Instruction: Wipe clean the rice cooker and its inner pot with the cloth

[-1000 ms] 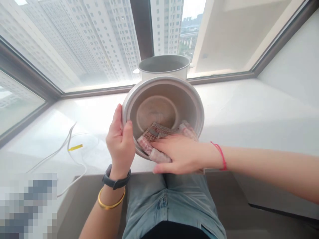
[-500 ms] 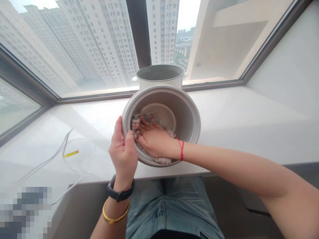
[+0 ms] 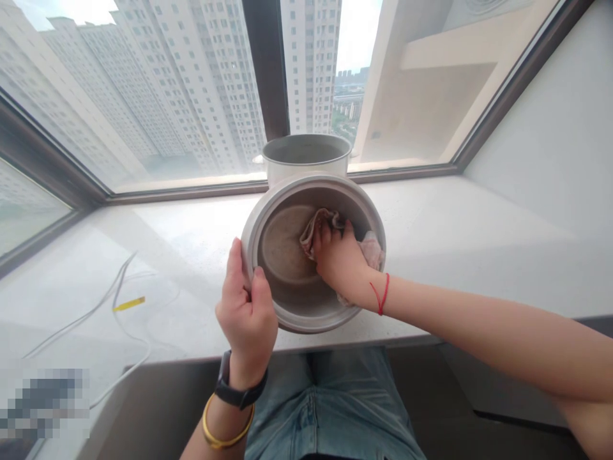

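Observation:
A round metal inner pot [image 3: 287, 249], like that of a rice cooker, is tilted with its mouth toward me over the white sill. My left hand [image 3: 248, 313] grips its left rim, thumb over the edge and fingers along the outside. Inside the pot, my right hand [image 3: 341, 260] presses a patterned cloth [image 3: 313, 231] against the right part of the wall, fingers curled into the fabric. Part of the cloth hangs by the right rim. Behind the pot stands the white cooker body [image 3: 306, 167], open at the top.
The white windowsill [image 3: 445, 243] carries a thin white cable [image 3: 93, 311] with a yellow tag [image 3: 129, 304] at the left. A window frame [image 3: 407, 171] rises behind the cooker body. The sill's front edge runs just above my legs. A blurred patch covers the lower left corner.
My right hand has swept the cloth from the left side of the pot's inside to the right side, its fingers now more curled. My left hand still holds the rim; the pot is slightly turned.

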A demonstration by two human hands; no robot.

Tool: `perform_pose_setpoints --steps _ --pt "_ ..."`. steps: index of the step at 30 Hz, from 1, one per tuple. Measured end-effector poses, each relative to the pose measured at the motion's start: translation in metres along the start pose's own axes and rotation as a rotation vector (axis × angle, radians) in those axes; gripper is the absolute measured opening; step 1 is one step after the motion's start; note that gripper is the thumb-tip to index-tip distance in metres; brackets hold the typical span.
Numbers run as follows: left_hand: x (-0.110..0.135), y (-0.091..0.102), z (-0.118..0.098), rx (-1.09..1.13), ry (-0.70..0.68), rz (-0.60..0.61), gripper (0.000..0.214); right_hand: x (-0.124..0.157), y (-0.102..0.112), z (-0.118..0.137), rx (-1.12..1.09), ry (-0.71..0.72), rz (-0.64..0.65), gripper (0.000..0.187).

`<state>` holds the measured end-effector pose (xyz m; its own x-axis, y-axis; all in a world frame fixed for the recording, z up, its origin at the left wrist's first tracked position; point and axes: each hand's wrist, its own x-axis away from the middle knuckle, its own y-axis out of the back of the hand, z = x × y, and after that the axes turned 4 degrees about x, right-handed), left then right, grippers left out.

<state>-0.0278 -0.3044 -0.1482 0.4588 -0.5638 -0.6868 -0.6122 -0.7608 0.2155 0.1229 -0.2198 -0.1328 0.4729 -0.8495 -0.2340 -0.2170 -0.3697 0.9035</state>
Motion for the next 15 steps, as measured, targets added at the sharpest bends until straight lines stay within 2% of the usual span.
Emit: perform_pose_setpoints --steps 3,5,8,11,13,15 --pt "0.004 0.000 0.001 0.004 -0.006 -0.023 0.053 0.028 0.022 0.002 -0.129 0.129 0.157 0.037" --pt "0.003 0.001 0.004 0.003 0.013 -0.030 0.053 0.048 0.031 0.002 -0.240 0.179 0.150 0.034" --pt "-0.004 0.007 0.013 0.012 0.086 -0.048 0.053 0.077 0.027 -0.004 -0.307 0.143 -0.066 0.033" --pt "-0.016 0.014 0.021 0.037 0.176 0.001 0.056 0.092 0.004 -0.018 -0.363 0.047 -0.366 0.041" --pt "-0.023 0.017 0.022 0.060 0.205 0.056 0.058 0.088 -0.014 -0.028 -0.467 -0.084 -0.491 0.046" --pt "-0.026 0.017 0.018 0.081 0.193 0.101 0.058 0.074 -0.029 -0.036 -0.649 -0.251 -0.538 0.051"
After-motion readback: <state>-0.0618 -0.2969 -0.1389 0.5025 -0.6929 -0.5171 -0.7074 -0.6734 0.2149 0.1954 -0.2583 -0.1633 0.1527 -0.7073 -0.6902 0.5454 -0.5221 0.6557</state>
